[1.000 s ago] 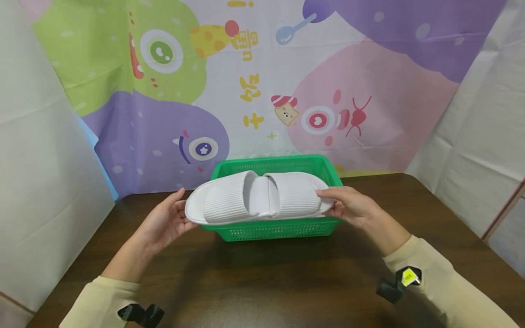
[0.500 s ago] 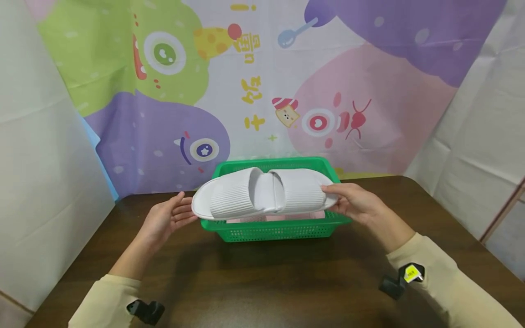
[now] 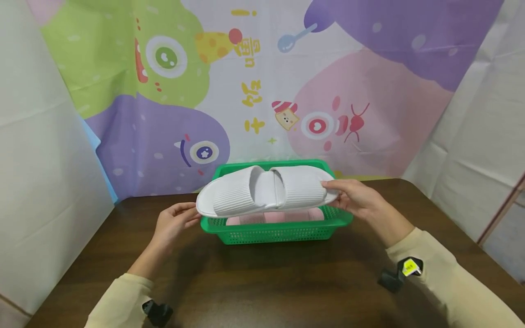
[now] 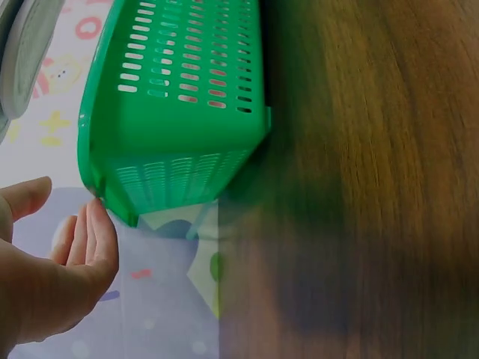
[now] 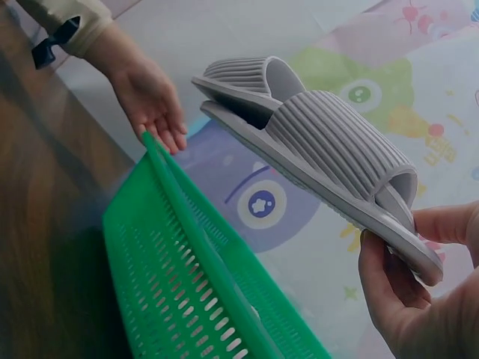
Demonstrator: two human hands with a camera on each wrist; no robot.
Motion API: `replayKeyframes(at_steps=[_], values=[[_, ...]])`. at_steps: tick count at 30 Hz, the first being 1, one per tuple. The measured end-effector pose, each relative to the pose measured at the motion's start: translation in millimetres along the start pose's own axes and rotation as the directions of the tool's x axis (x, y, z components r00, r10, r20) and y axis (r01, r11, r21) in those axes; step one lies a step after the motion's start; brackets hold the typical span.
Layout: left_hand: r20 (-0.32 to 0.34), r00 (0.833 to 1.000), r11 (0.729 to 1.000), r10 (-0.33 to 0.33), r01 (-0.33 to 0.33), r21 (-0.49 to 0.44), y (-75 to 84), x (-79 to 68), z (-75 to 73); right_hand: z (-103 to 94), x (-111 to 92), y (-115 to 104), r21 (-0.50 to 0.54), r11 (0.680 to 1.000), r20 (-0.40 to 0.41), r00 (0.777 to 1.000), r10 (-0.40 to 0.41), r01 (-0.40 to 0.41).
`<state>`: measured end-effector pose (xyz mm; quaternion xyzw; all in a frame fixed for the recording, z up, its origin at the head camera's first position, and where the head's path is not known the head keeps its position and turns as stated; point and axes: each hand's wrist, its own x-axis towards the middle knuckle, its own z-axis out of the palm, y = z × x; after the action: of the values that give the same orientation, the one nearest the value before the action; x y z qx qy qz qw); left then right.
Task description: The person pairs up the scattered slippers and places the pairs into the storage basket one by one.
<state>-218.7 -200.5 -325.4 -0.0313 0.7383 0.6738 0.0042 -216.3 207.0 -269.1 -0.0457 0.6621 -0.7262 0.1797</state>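
My right hand [image 3: 358, 199] pinches one end of a pair of white ribbed slide slippers [image 3: 234, 196], thumb on top and fingers beneath. The two slippers overlap heel to heel, their toes pointing apart. They are held above a green plastic basket [image 3: 279, 234], tilted in the right wrist view. At the basket's left end is my left hand [image 3: 172, 223], fingertips right at the rim; in the left wrist view its fingers [image 4: 93, 235] are extended and the thumb stands apart from them. Pink things [image 3: 275, 216] lie inside the basket, partly hidden by the slippers.
The basket stands on a dark brown wooden table [image 3: 262, 282], near its far edge. A cartoon-printed cloth [image 3: 254, 150] hangs right behind it. White cloth walls [image 3: 49, 136] close in both sides.
The slippers have shifted slightly right and up, uncovering more of the pink things. My left hand has come off the slippers' left toe and moved to the basket's left rim.
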Motion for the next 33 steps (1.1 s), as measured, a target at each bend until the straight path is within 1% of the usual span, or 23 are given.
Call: replayKeyframes(at_steps=[2, 5, 8, 10, 14, 18, 21, 23, 29, 30, 33], values=[[-0.007, 1.000, 1.000, -0.006, 0.006, -0.003, -1.1, 1.4, 2.9, -1.1, 1, -2, -0.001, 1.000, -0.008, 1.000, 0.000, 0.000], [-0.035, 0.999, 0.999, -0.024, 0.023, -0.032, -1.8, 3.9, 7.1, -2.3, 2, -5, 0.015, 1.000, -0.018, 1.000, 0.004, -0.003], [-0.066, 0.996, 0.997, -0.056, 0.051, -0.064, -3.1, 7.1, 9.6, -2.6, 3, -7, 0.024, 1.000, -0.024, 1.000, 0.006, -0.006], [-0.066, 0.995, 0.995, -0.081, 0.076, -0.071, -4.3, 9.0, 10.7, -2.1, 4, -7, 0.026, 1.000, -0.031, 0.999, 0.009, -0.008], [-0.010, 0.991, 0.988, -0.132, 0.131, -0.079, -8.6, 11.7, 10.9, 0.1, 6, -7, 0.040, 0.999, -0.042, 0.999, 0.008, -0.006], [0.061, 0.982, 0.973, -0.179, 0.186, -0.139, -10.7, 13.8, 8.1, 3.8, 9, -8, 0.083, 0.997, -0.040, 0.999, 0.007, -0.004], [0.095, 0.977, 0.965, -0.190, 0.204, -0.163, -10.1, 16.5, 5.4, 5.4, 10, -11, 0.108, 0.994, -0.038, 0.999, 0.008, -0.004], [0.107, 0.976, 0.963, -0.192, 0.208, -0.168, -9.4, 18.5, 4.4, 5.6, 10, -14, 0.112, 0.994, -0.039, 0.999, 0.006, -0.001], [0.105, 0.971, 0.963, -0.216, 0.229, -0.140, -9.2, 21.6, 4.5, 4.1, 10, -23, 0.111, 0.994, -0.053, 0.998, 0.017, -0.011], [0.105, 0.970, 0.962, -0.219, 0.232, -0.142, -9.8, 21.7, 4.7, 3.7, 11, -23, 0.109, 0.994, -0.058, 0.998, 0.022, -0.015], [0.123, 0.965, 0.950, -0.229, 0.250, -0.190, -11.7, 21.5, 5.5, 1.8, 11, -25, 0.106, 0.994, -0.072, 0.997, 0.034, -0.027]])
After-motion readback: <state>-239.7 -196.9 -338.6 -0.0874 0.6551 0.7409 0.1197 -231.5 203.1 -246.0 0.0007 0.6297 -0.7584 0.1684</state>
